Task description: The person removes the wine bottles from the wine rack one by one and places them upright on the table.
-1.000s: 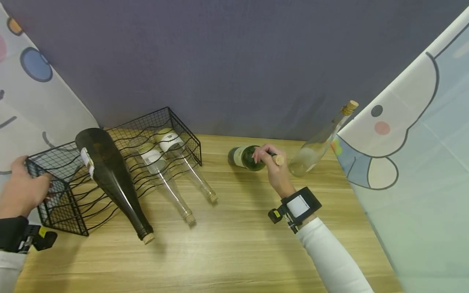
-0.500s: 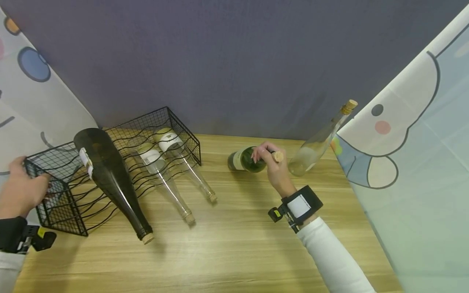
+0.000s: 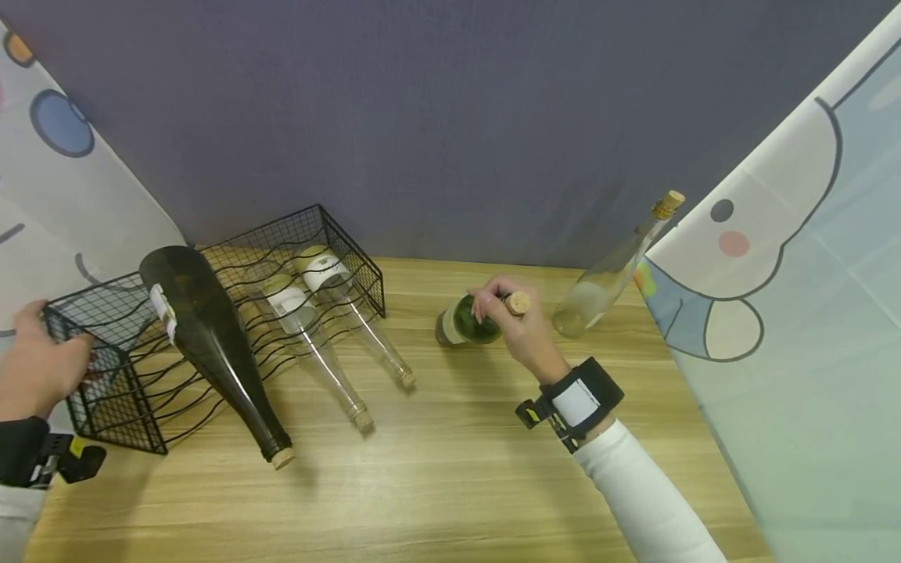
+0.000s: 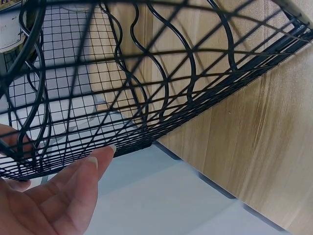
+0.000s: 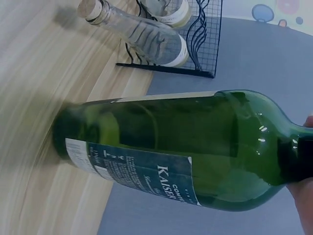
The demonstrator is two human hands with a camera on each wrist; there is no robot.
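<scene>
My left hand [image 3: 42,367] grips the left end of a black wire wine rack [image 3: 120,399]; in the left wrist view its fingers [image 4: 80,188] lie along the mesh, partly on either side of it. My right hand [image 3: 524,332] holds a green wine bottle [image 3: 473,322] by its neck, the cork [image 3: 518,303] showing above the fingers. The right wrist view shows that bottle's dark label [image 5: 142,171] and its base close to the wooden table. Lying across the rack are a large dark bottle [image 3: 211,328] and two clear bottles, their corked necks pointing toward me.
A clear corked bottle [image 3: 608,285] stands at the right, just beyond my right hand. Behind everything rises a grey panel [image 3: 450,133], with cartoon-printed sheets on both sides. The wooden table [image 3: 422,485] stretches in front of the rack.
The green bottle's top, with my right hand on it, has shifted slightly left and toward me. My left hand keeps its hold on the rack.
</scene>
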